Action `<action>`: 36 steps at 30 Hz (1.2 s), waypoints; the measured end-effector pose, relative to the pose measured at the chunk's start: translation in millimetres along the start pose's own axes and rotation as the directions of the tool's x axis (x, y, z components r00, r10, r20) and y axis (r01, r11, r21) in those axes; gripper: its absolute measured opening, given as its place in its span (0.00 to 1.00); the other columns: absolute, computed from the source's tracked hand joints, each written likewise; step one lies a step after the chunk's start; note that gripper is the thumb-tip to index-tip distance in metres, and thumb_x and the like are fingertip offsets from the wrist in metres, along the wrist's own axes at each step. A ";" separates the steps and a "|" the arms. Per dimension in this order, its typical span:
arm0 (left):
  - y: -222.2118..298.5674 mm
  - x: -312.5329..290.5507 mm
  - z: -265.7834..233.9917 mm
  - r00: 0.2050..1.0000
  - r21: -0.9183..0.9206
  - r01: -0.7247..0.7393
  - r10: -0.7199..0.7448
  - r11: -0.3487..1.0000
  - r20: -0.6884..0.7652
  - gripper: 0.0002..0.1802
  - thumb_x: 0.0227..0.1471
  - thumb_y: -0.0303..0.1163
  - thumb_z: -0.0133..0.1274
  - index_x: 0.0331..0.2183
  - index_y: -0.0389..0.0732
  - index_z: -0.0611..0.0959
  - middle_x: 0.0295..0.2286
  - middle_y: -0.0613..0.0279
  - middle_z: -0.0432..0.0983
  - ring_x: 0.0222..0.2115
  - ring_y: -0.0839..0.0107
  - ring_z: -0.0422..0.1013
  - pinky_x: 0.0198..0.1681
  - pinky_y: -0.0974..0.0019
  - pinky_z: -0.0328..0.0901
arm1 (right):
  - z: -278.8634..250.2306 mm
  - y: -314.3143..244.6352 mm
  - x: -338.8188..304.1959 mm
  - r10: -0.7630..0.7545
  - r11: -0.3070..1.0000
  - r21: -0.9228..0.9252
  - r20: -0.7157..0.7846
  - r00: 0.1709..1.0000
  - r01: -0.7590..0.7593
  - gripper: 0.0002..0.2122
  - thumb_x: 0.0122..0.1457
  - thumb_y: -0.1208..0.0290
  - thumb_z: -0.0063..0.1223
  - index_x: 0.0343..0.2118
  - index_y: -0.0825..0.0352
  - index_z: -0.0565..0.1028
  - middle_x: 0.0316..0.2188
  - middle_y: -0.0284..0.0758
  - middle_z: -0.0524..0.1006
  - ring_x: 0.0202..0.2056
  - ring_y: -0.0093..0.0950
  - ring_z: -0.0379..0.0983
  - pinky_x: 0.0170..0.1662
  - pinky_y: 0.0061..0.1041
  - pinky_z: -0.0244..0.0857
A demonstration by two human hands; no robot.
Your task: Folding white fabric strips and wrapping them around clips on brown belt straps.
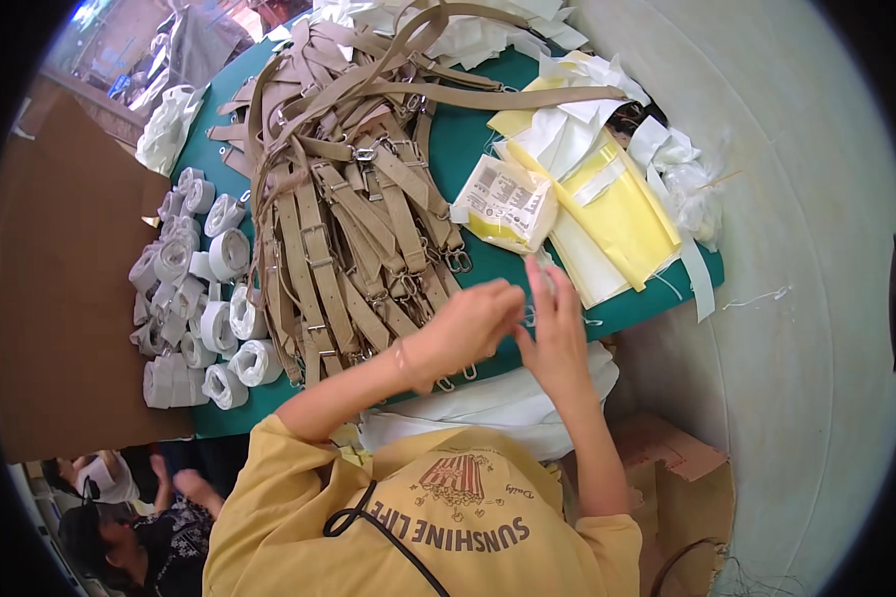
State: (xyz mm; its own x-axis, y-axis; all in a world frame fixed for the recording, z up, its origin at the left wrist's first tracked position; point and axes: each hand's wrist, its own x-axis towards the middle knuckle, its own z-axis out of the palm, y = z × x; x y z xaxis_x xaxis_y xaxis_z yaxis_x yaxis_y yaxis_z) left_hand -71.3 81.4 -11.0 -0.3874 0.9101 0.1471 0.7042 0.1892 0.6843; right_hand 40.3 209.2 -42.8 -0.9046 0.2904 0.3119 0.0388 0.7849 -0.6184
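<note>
My left hand [478, 320] is closed in a pinch over the table's front edge. Right beside it, my right hand [558, 333] points its fingers up the table, with a small pale bit showing between the fingertips. Whatever lies in either pinch is too small and blurred to name. Just beyond the fingertips is a clear plastic packet [509, 202] with a white and yellow printed label. To the left of my hands lies a large heap of tan straps [319, 244] with metal buckles and clips, some hanging over the front edge.
Rolls of white tape or webbing [231, 254] pile up at the left beside a brown cardboard sheet [80, 279]. Yellow folded sheets [622, 214] and white scraps [567, 129] lie right on the green table [478, 99]. A cardboard box [682, 488] stands lower right. Another person [139, 542] is lower left.
</note>
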 end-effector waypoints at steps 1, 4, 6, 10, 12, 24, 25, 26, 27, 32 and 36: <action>15.3 -6.2 -6.1 0.997 -0.165 -0.077 0.081 0.983 0.013 0.06 0.51 0.28 0.53 0.28 0.37 0.73 0.24 0.53 0.67 0.24 0.55 0.67 0.27 0.58 0.63 | 2.3 -4.6 0.0 0.009 0.998 0.067 -0.009 1.000 -0.009 0.32 0.45 0.83 0.56 0.57 0.63 0.64 0.45 0.45 0.68 0.44 0.44 0.66 0.47 0.38 0.62; 45.8 -14.2 -30.4 0.990 -0.314 0.057 -0.012 0.948 0.142 0.06 0.50 0.27 0.56 0.32 0.38 0.76 0.26 0.58 0.70 0.29 0.63 0.70 0.29 0.65 0.65 | -17.9 -4.8 -18.4 0.048 0.810 0.579 0.094 0.994 -0.094 0.17 0.48 0.85 0.51 0.44 0.67 0.71 0.36 0.42 0.72 0.37 0.38 0.72 0.41 0.31 0.67; 46.5 -2.4 -33.9 0.993 -0.304 0.016 0.021 0.953 0.120 0.15 0.47 0.25 0.59 0.39 0.40 0.77 0.32 0.60 0.73 0.33 0.67 0.72 0.33 0.68 0.67 | -52.8 8.9 -51.4 0.350 0.601 0.769 -0.007 0.937 -0.219 0.05 0.58 0.80 0.47 0.37 0.68 0.72 0.31 0.34 0.73 0.32 0.24 0.71 0.35 0.24 0.67; 7.7 38.2 -1.9 0.986 0.396 -0.162 0.166 0.904 0.024 0.21 0.45 0.24 0.56 0.44 0.43 0.74 0.42 0.56 0.69 0.46 0.61 0.66 0.45 0.63 0.64 | -135.0 122.8 -109.7 0.754 0.648 0.499 -0.312 0.578 -0.576 0.14 0.62 0.65 0.48 0.46 0.69 0.71 0.28 0.29 0.69 0.30 0.18 0.63 0.34 0.19 0.60; -16.7 52.4 17.7 0.897 0.614 -0.417 0.411 0.670 0.160 0.19 0.44 0.25 0.54 0.42 0.44 0.76 0.43 0.55 0.68 0.48 0.60 0.64 0.47 0.62 0.63 | -154.0 180.4 -142.5 0.779 0.621 0.034 -0.131 0.613 -0.783 0.22 0.61 0.61 0.50 0.53 0.71 0.68 0.33 0.33 0.73 0.34 0.20 0.66 0.38 0.20 0.61; -18.4 67.3 -43.3 0.996 0.733 0.087 -0.065 0.675 -0.058 0.29 0.46 0.25 0.55 0.51 0.35 0.68 0.41 0.48 0.74 0.45 0.50 0.67 0.50 0.54 0.60 | -82.1 202.1 -183.1 0.823 0.332 0.058 0.470 0.319 -0.942 0.32 0.59 0.39 0.40 0.35 0.71 0.78 0.28 0.39 0.80 0.31 0.33 0.77 0.34 0.33 0.71; 0.8 48.3 -22.6 0.997 0.445 -0.071 0.067 0.893 0.024 0.23 0.48 0.26 0.55 0.48 0.37 0.72 0.40 0.51 0.74 0.43 0.51 0.68 0.47 0.55 0.63 | -55.3 193.8 -179.3 0.769 0.204 0.300 0.540 0.342 -0.932 0.35 0.59 0.37 0.36 0.35 0.72 0.78 0.29 0.39 0.79 0.30 0.32 0.76 0.32 0.32 0.71; 18.7 30.7 3.0 0.971 0.124 -0.132 0.103 0.983 0.217 0.21 0.49 0.28 0.56 0.46 0.37 0.73 0.39 0.51 0.74 0.42 0.52 0.69 0.47 0.57 0.64 | -34.4 194.1 -170.4 0.768 0.279 0.117 0.568 0.295 -0.953 0.33 0.59 0.37 0.38 0.38 0.71 0.76 0.29 0.36 0.76 0.24 0.22 0.70 0.25 0.21 0.65; 35.6 11.9 30.7 0.899 -0.107 -0.185 0.212 0.977 0.384 0.18 0.50 0.29 0.56 0.44 0.36 0.75 0.39 0.51 0.74 0.42 0.54 0.70 0.48 0.58 0.64 | -15.4 190.6 -168.3 0.781 0.294 0.136 0.537 0.320 -0.946 0.28 0.59 0.41 0.44 0.35 0.68 0.75 0.27 0.33 0.74 0.22 0.21 0.67 0.22 0.20 0.59; 50.1 1.1 140.3 0.930 -0.070 -0.125 0.141 0.990 0.339 0.19 0.50 0.33 0.57 0.43 0.36 0.74 0.36 0.46 0.72 0.41 0.50 0.68 0.47 0.55 0.63 | 1.2 181.2 -176.2 0.886 -0.125 0.654 0.412 0.212 -0.746 0.10 0.57 0.65 0.57 0.34 0.67 0.72 0.28 0.31 0.73 0.28 0.19 0.67 0.31 0.20 0.61; 50.6 25.4 178.7 0.866 0.145 0.021 -0.090 0.989 0.493 0.19 0.48 0.33 0.60 0.39 0.33 0.74 0.33 0.44 0.70 0.38 0.49 0.69 0.43 0.53 0.64 | -34.5 153.3 -176.8 0.879 0.289 0.757 0.033 0.476 -0.586 0.04 0.59 0.75 0.53 0.34 0.67 0.70 0.27 0.27 0.72 0.28 0.15 0.65 0.32 0.17 0.60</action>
State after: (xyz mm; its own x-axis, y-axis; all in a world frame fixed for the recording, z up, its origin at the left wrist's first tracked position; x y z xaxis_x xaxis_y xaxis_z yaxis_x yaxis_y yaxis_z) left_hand 60.7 180.0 -100.3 -0.1056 0.9523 -0.2862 0.7747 0.2592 0.5767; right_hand 220.9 297.1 -167.9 -0.4108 0.8100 -0.4185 0.2200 -0.3574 -0.9077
